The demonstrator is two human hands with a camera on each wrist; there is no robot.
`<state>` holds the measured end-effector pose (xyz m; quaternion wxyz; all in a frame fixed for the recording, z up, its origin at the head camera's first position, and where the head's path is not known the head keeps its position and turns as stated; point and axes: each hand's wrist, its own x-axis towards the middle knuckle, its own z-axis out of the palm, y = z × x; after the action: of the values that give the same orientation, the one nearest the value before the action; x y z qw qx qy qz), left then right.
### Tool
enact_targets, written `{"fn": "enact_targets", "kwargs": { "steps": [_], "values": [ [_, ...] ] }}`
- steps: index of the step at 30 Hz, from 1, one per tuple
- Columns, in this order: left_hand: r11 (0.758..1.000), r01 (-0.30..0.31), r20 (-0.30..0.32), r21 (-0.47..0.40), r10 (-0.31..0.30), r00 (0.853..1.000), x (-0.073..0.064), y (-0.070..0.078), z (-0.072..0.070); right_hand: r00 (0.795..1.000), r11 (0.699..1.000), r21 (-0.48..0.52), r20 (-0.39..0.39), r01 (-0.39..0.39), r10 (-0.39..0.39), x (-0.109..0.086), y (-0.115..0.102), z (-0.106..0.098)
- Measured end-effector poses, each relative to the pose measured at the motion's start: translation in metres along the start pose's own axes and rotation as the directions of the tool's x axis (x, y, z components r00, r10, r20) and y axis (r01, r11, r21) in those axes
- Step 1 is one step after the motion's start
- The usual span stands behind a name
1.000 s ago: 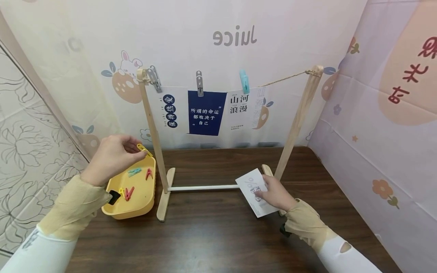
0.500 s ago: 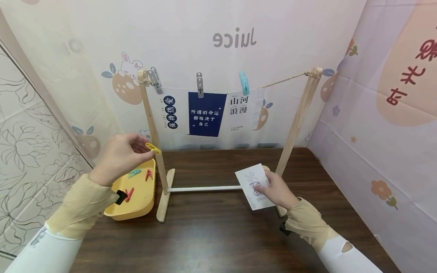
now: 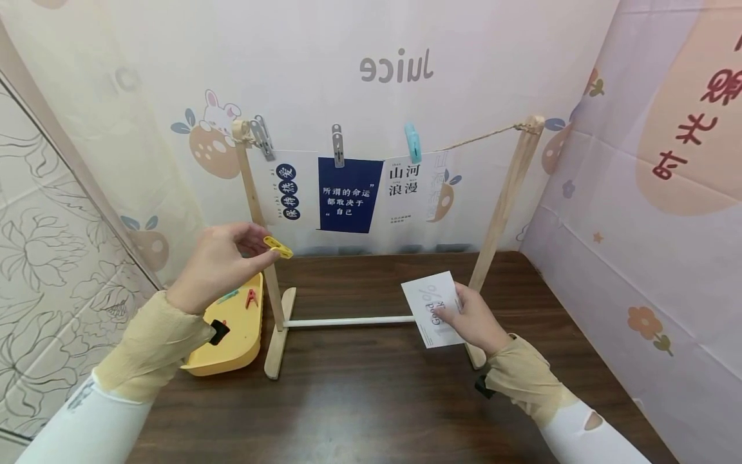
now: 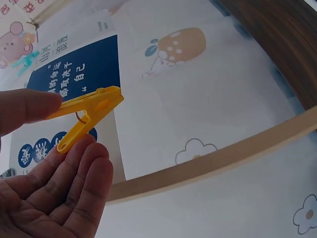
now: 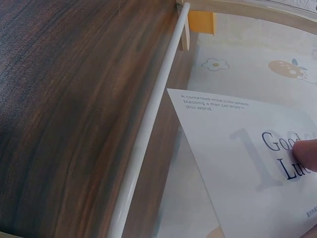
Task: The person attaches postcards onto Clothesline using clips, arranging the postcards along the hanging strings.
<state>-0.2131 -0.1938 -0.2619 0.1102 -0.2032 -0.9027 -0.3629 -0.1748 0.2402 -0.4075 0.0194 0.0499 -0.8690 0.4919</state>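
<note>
My left hand [image 3: 223, 261] pinches a yellow clothespin [image 3: 278, 247] between thumb and fingers, in front of the rack's left post. Seen from the left wrist, the clothespin [image 4: 91, 116] has its handles between thumb and fingertips. A white card [image 3: 433, 309] printed "Good Luck" is gripped at its right edge by my right hand [image 3: 475, 320], near the right post. Above, a twine line [image 3: 484, 136] bears a white card [image 3: 290, 187] under grey clothespins, a navy card [image 3: 350, 195] under a grey clothespin [image 3: 338, 145], and another white card [image 3: 404, 193] under a light blue clothespin [image 3: 413, 143].
A yellow basket [image 3: 232, 361] at the left holds red and teal clothespins, partly hidden by my left wrist. The wooden rack has a left post [image 3: 255, 193], a right post [image 3: 504, 206] and a white crossbar [image 3: 348, 321] low over the brown table [image 3: 359, 399].
My left hand has carried the yellow clothespin rightward from over the basket to past the left post. My right hand has raised the white card slightly and turned it a little.
</note>
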Motion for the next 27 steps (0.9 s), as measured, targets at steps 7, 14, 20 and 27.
{"fn": "enact_targets", "kwargs": {
  "steps": [7,14,20,27],
  "values": [
    [1.000,-0.007,0.019,-0.003,0.007,1.000,0.003,0.011,0.005,1.000,0.999,0.040,-0.021,0.022,-0.021,-0.003,-0.005,-0.004],
    [0.998,-0.043,0.011,-0.051,0.043,0.999,0.010,0.017,0.011,0.999,0.997,0.074,-0.040,0.010,-0.007,-0.003,-0.007,-0.009],
    [0.997,-0.050,0.013,-0.063,0.051,0.999,0.012,0.024,0.015,0.997,0.997,0.055,-0.068,0.047,-0.043,-0.002,-0.013,-0.011],
    [0.996,-0.077,0.014,-0.052,0.078,0.997,0.018,0.035,0.019,0.993,0.997,0.040,-0.104,0.062,-0.057,0.000,-0.020,-0.016]
  ]
}}
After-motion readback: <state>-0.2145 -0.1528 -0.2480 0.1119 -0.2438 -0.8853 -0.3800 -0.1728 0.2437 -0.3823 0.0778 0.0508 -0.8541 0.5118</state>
